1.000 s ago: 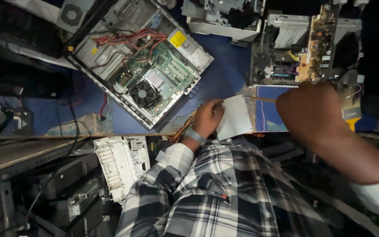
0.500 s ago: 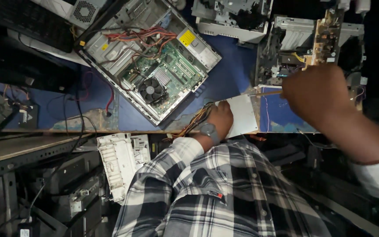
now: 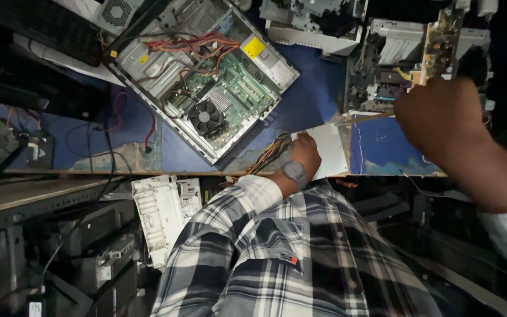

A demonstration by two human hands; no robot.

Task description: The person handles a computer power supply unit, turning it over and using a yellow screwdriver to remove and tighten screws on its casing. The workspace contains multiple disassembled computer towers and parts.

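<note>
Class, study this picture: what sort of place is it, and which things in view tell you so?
Probably an electronics repair workshop. An opened computer case shows its circuit board and fan on the blue workbench, dismantled machines stand behind, and the left hand rests on a grey metal box.

A computer repair workshop: opened computer case (image 3: pixel 206 82), dismantled units (image 3: pixel 394 64), loose cables (image 3: pixel 268 154).

Light: dim overall, brightest over the open computer case (image 3: pixel 203 76)
Shadows: deep black at left edge and right corners
Focus: near right hand (image 3: pixel 441 120) soft, blurred
Glare: slight on the white panel (image 3: pixel 331 149)

table (image 3: pixel 318 88) blue | circuit board (image 3: pixel 230 97) green | sleeve (image 3: pixel 230 235) plaid (black-white) | watch (image 3: pixel 294 172) grey
</note>
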